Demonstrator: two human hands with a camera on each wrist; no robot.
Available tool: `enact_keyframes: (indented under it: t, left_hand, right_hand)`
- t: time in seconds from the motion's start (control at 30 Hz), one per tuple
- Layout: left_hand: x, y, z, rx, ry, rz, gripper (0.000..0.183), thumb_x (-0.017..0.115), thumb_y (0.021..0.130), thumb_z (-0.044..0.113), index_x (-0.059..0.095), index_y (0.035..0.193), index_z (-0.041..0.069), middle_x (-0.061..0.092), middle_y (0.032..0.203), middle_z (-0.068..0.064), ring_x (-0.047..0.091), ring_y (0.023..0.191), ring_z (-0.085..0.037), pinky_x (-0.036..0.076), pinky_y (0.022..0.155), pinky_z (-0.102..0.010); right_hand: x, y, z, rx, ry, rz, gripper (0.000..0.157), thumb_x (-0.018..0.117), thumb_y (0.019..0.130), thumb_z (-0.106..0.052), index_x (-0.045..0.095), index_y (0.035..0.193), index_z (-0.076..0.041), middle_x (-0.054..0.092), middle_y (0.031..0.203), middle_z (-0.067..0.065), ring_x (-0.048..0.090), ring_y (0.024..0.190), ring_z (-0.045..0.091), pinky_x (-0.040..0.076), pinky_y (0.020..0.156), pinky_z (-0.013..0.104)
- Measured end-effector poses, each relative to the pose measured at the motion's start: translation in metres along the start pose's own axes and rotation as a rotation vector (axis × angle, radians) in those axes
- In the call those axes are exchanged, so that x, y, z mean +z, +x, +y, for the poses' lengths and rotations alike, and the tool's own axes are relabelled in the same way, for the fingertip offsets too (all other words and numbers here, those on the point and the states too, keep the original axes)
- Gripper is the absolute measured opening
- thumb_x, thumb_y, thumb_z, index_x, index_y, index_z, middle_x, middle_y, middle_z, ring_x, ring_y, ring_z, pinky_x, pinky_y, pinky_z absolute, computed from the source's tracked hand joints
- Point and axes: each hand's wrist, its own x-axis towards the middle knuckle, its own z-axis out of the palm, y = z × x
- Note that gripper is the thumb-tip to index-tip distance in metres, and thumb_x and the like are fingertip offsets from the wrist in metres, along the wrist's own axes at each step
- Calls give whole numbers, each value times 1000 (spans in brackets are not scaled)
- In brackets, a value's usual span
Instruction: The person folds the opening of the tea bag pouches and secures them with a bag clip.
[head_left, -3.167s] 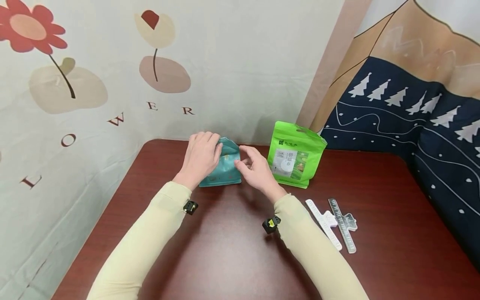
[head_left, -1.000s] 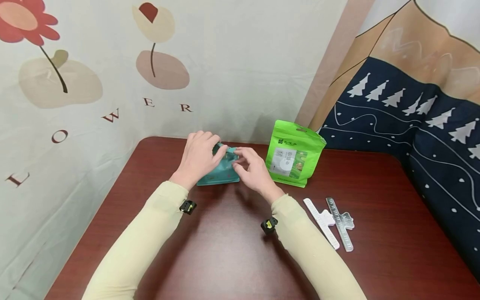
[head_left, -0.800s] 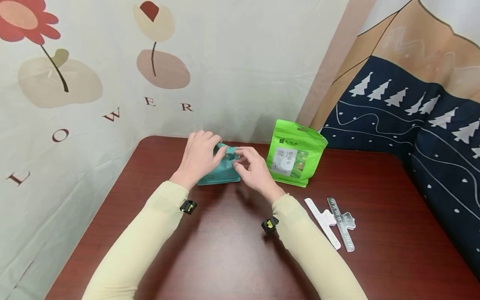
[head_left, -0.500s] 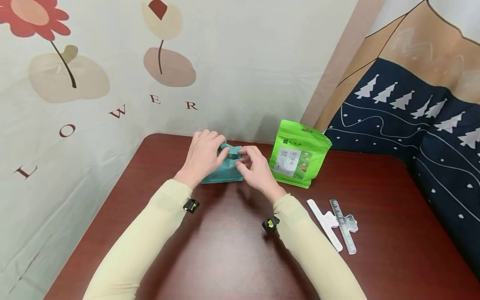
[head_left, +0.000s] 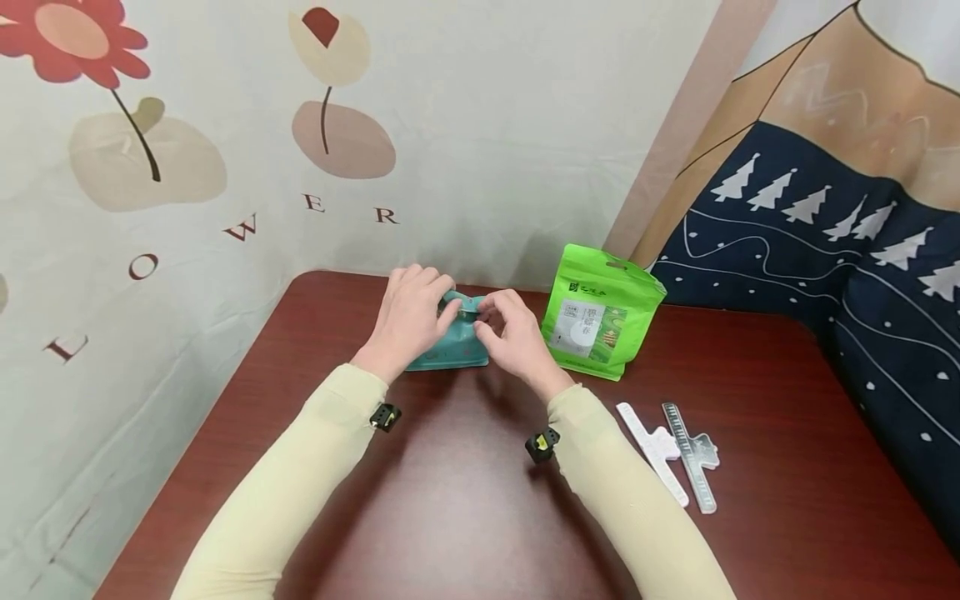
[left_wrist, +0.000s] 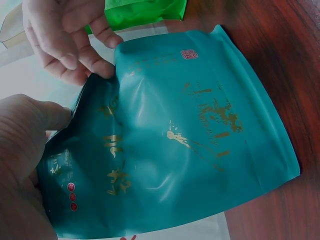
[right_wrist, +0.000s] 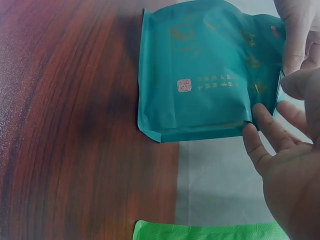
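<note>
A teal foil pouch (head_left: 454, 347) with gold lettering stands near the back of the table, its upper part bent over. My left hand (head_left: 411, 318) grips the top edge at the left, hiding that side in the head view; the thumb lies over the edge in the left wrist view, where the pouch (left_wrist: 170, 130) fills most of the picture. At the opposite top corner, my right hand (head_left: 516, 340) pinches the edge between thumb and fingers. A crease runs across the upper part of the pouch (right_wrist: 200, 75) in the right wrist view.
To the right of the pouch stands a bright green bag (head_left: 603, 312) with a grey label. Two long clips lie on the table (head_left: 465, 517) nearer the front right, one white (head_left: 652, 454) and one transparent (head_left: 692, 458). A printed cloth (head_left: 510, 150) hangs right behind the table.
Three seconds ago the pouch's top stood higher; now it is bent over, with the right fingers at its top edge. In the last second the hands have barely moved; the head view shifted slightly.
</note>
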Motion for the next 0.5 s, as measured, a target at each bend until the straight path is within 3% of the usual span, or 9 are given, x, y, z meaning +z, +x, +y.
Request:
enact_keyframes:
  t: [0.23,0.5]
  left_hand:
    - [0,0,1,8,7,-7,16,69,100,23,72,101,8,68,93,-8,56,92,-31,42,90,-47]
    - [-4,-1,3,9,5,-6,14,72,98,22,72,99,7,67,90,-9,56,91,-32,42,91,-47]
  right_hand:
    - [0,7,0,28,-89,15,17,60,101,-5,63,117,1,62,114,16,62,101,30,53,88,42]
    - [1,16,0,79,-117,-8,13,62,103,-8,68,112,-2,61,107,13,60,93,28,52,85,40]
